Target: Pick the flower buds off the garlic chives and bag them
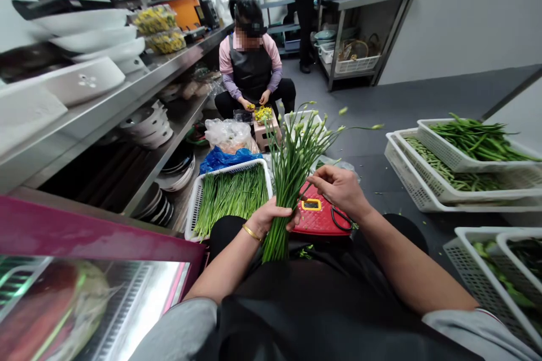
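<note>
Left hand closes around a bundle of flowering garlic chives, fingers and thumb wrapped on the stems at mid-length, a gold bangle on its wrist. Right hand sits just beside the bundle's upper stems, fingers curled and drawn together; whether they pinch a stem is hidden. The bundle stands tilted above the person's lap, its pale budded tips fanning outward and its cut ends hanging down over a dark apron. Just behind the hands, a white plastic basket full of trimmed chives sits to the left, and a red quilted bag with a yellow-framed patch lies to the right, partly behind the right hand. Beyond the basket are a blue plastic bag and a clear bag. Two stacked white baskets of green stems rest on the floor to the right, with another basket nearer. A magenta-edged glass-topped freezer fills the lower left corner, below a steel shelf holding white dishes. Ahead, a seated co-worker's hands work over yellow buds on a pink box.
</note>
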